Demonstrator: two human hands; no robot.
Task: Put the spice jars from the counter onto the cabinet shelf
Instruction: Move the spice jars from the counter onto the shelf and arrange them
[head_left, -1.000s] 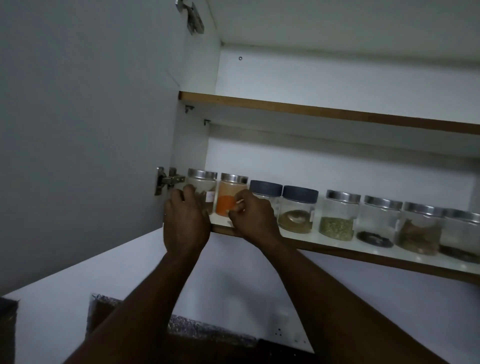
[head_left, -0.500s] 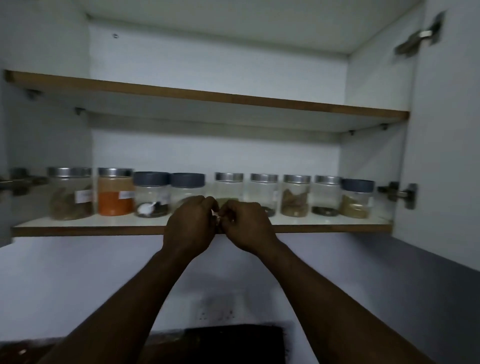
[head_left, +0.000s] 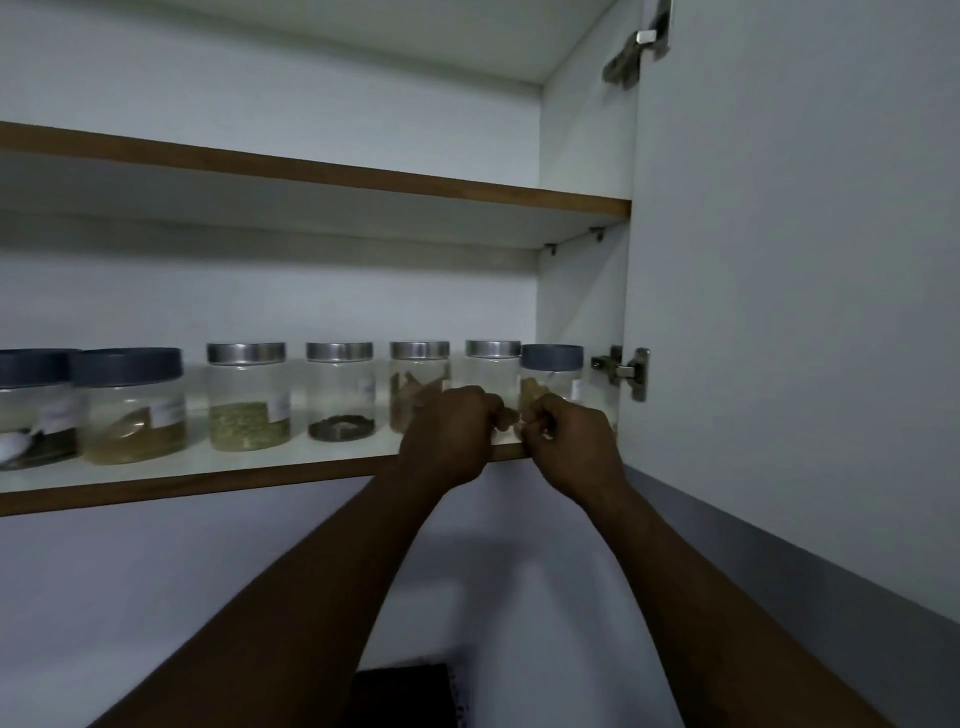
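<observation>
Seemingly close to finished: 7 spice jars lined up along the cabinet shelf (head_left: 260, 470), none visibly left over, though no counter in view to confirm. From the left: 2 dark-lidded jars, the first (head_left: 31, 410) cut off by the frame edge, the second (head_left: 132, 408) holding brown powder; then a silver-lidded jar of green seeds (head_left: 248, 397), a silver-lidded jar with a thin dark layer (head_left: 340, 392), a silver-lidded jar of brown bark pieces (head_left: 415, 382), a silver-lidded jar behind the hands (head_left: 492, 364), and a dark-lidded jar at the far right (head_left: 551, 371), just beside the hinge (head_left: 626, 371) of the open door (head_left: 805, 312). Upper shelf (head_left: 311, 171) apparently bare. Likely only a last nudge or straightening of the right-hand jars remaining. Both forearms raised steeply from below, converging at the shelf's front edge. Left hand (head_left: 447, 436) curled, knuckles toward the camera, in front of the bark jar and its neighbour; right hand (head_left: 574, 441) likewise curled, low against the base of the far-right jar. Fingertips nearly meeting, seemingly pinching something small and pale; impossible to tell whether either hand actually grips a jar.
</observation>
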